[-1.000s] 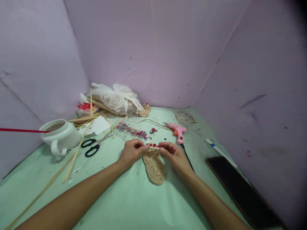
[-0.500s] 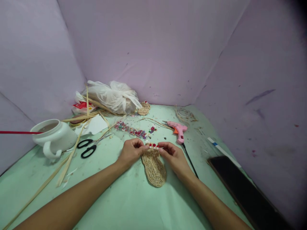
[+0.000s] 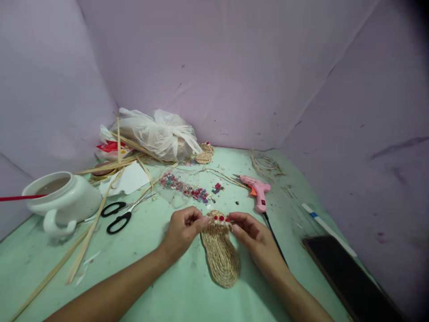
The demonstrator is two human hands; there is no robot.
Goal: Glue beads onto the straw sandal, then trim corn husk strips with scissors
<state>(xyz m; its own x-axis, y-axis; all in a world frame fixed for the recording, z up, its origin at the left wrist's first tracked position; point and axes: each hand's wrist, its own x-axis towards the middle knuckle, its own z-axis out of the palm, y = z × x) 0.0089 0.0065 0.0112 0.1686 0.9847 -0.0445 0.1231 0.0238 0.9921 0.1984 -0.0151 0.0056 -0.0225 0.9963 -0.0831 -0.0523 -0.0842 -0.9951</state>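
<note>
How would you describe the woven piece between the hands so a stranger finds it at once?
On the green table, look between the left hand and right hand. A flat, sole-shaped straw weave lies there. Unlike the smaller weave by the plastic bag, it is larger and both hands touch its beaded far end.

Craft corner: glue gun (image 3: 257, 193), scissors (image 3: 118, 215), beads (image 3: 187, 190)
</note>
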